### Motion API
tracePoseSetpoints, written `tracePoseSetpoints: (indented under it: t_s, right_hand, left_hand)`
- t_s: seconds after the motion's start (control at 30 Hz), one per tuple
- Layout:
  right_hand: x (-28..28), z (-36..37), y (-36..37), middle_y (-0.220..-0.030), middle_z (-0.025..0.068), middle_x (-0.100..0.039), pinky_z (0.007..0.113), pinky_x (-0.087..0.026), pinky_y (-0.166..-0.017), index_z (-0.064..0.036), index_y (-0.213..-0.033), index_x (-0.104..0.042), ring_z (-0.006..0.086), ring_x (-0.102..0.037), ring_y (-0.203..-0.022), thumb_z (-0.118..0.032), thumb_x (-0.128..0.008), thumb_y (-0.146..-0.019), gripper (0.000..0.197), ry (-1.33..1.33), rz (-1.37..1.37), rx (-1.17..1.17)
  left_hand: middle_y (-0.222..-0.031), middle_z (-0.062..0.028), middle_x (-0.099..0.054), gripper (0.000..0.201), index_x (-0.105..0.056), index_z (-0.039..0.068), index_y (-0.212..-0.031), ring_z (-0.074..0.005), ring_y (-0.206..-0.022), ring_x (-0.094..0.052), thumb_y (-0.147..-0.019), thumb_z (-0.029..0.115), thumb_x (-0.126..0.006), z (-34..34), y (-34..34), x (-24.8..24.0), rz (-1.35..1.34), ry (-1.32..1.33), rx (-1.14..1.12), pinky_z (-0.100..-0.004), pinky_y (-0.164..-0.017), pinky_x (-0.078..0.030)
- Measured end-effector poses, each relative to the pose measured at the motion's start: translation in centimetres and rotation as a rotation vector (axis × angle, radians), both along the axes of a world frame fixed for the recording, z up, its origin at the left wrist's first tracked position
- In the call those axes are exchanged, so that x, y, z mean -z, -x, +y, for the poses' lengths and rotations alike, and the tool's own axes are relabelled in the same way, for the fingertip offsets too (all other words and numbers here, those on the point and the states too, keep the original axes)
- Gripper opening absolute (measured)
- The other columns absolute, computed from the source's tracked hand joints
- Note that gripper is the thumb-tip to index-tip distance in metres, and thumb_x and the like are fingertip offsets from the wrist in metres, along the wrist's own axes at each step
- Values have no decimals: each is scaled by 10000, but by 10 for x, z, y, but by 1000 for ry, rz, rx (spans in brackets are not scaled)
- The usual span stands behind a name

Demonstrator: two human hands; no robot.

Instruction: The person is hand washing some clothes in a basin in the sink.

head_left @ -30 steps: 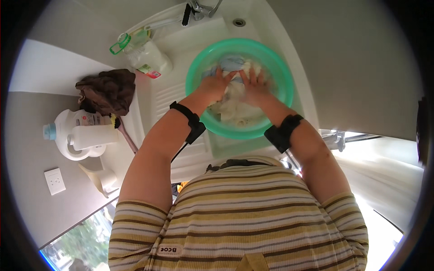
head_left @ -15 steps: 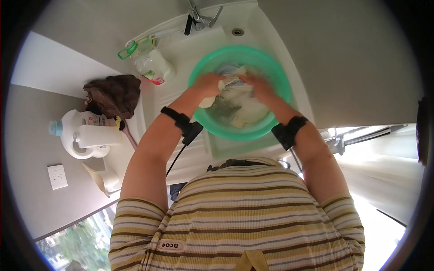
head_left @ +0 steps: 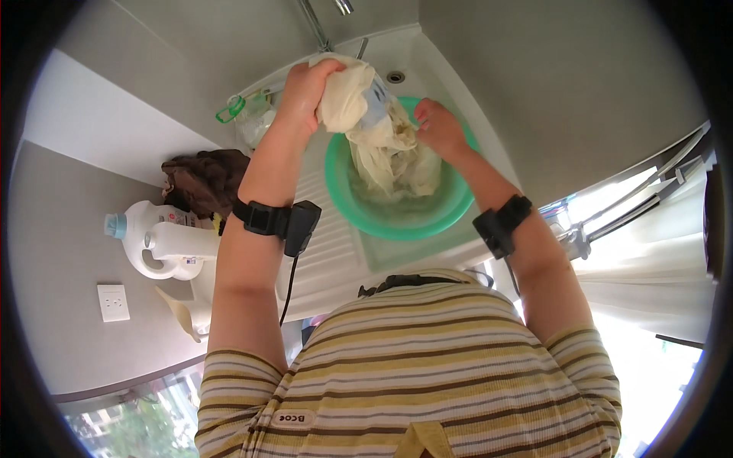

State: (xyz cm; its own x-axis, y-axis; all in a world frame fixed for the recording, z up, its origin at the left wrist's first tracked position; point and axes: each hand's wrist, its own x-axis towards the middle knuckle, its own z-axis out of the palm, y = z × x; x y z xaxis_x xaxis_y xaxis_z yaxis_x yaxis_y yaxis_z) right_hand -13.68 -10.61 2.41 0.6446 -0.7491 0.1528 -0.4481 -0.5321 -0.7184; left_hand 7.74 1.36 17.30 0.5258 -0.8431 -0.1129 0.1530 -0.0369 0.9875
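Note:
My left hand grips one end of a wet cream cloth with a pale blue patch, raised high in front of the tap. The bunched cloth slopes down into a green basin, where its lower folds lie in cloudy water. Over the basin's right side is my right hand, its fingers curled closed, close beside the cloth's edge. Whether anything is between those fingers is hidden. Both forearms wear black straps with small boxes and cables.
The basin stands in a white sink with a ribbed board and a drain. A tap rises behind. At left are a clear green-handled jug, brown cloth, white bottles and a wall socket.
My left hand has lifted the cloth up and left out of the basin. My right hand stays near the basin's right side, its fingers off the cloth's middle.

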Motion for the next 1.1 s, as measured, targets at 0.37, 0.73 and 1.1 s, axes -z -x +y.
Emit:
tracePoseSetpoints:
  t_s: [0.37,0.73,1.1]
  right_hand:
    - [6,27,-14,-1004,134,-690,400,-485,-919,-3,-1181,-617,273,-652,-1001,-352,-874,-612,716,-317,-60,-132]
    - [10,-20,10,-924,138,-689,327,-547,-751,-12,-1197,-513,206,-690,-781,-24,-659,-805,418,-588,-301,-17]
    - [112,-4,-36,-1138,188,-633,464,-477,-886,-71,-1096,-638,363,-593,-1080,-293,-716,-750,419,-64,414,19]
  left_hand:
    - [-1026,-121,-689,246,-621,-1,-1084,-256,-920,-681,-943,181,-533,-12,-23,-61,404,366,101,-409,-800,-586]
    - [-944,-120,-684,199,-630,-8,-1007,-251,-809,-682,-886,142,-583,37,-82,-2,314,49,-61,-390,-707,-589]
    - [-923,-97,-685,274,-645,-8,-1034,-205,-785,-676,-861,204,-638,52,-75,-19,36,-88,17,-335,-677,-570]
